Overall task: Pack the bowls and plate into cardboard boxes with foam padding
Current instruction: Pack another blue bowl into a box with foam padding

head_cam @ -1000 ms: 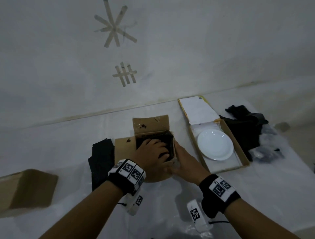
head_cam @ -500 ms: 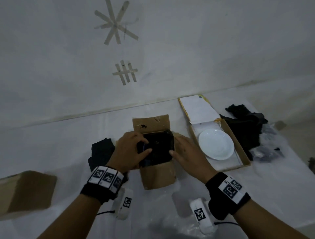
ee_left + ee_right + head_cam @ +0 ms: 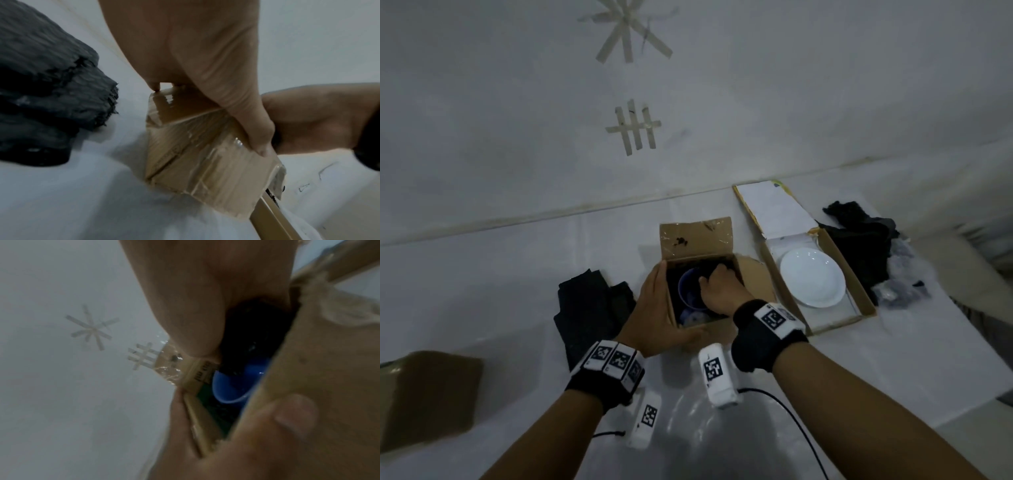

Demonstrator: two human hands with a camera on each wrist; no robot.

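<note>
A small open cardboard box (image 3: 688,330) stands mid-table with its far flap up. A blue bowl (image 3: 690,291) sits inside it, ringed by black foam (image 3: 726,265). My left hand (image 3: 654,308) grips the box's near left corner, with fingers along the left wall and the thumb on the front wall (image 3: 294,415). My right hand (image 3: 717,291) reaches into the box beside the bowl, its curled fingers holding the black foam (image 3: 257,331); the fingertips are hidden. A white plate (image 3: 812,277) lies in a flat open box (image 3: 866,301) to the right.
One pile of black foam sheets (image 3: 592,308) lies left of the small box, another pile (image 3: 859,246) right of the plate box. A closed cardboard box (image 3: 424,394) sits at the near left. A white wall with tape marks (image 3: 635,128) rises behind the table.
The black foam sheet that both hands held over the box has gone down inside, and the blue bowl now shows. My left hand moved to the box's left corner; my right hand went inside.
</note>
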